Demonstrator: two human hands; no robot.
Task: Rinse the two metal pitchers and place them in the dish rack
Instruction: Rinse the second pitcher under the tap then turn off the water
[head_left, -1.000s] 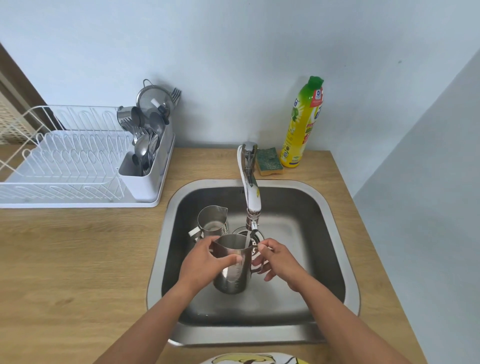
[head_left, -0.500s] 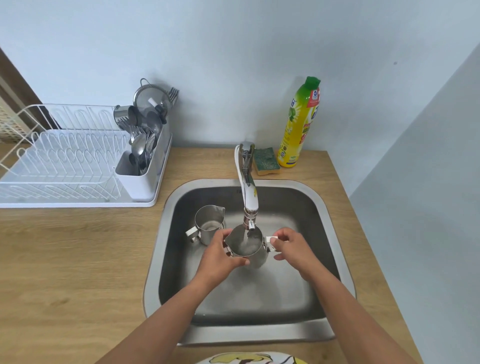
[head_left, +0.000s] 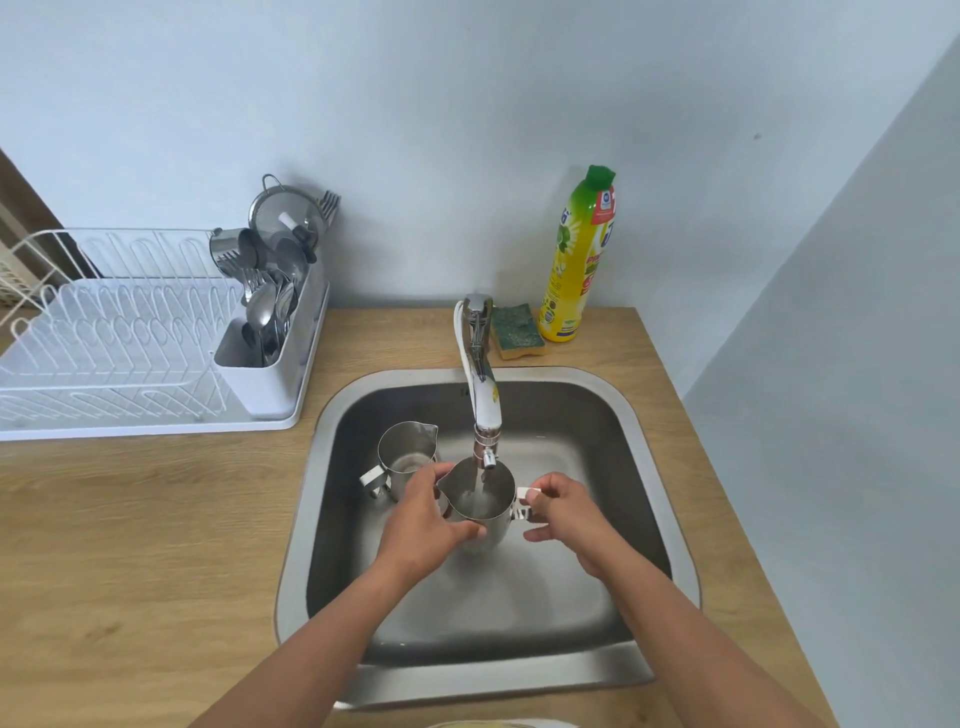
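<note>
Rinsing step: metal pitcher (head_left: 475, 501) under the faucet (head_left: 485, 395); left hand (head_left: 415, 525) grips its body, right hand (head_left: 569, 512) pinches its handle; emptying likely follows.

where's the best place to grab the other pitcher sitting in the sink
Probably its handle. The second pitcher stands upright in the sink, handle sticking out toward the left wall, so fingers coming from the left can wrap it clear of the faucet.

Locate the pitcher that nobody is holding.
In the head view, the free pitcher stands upright at the left of the sink, left of the faucet, just behind the left hand gripping the held pitcher.
</note>
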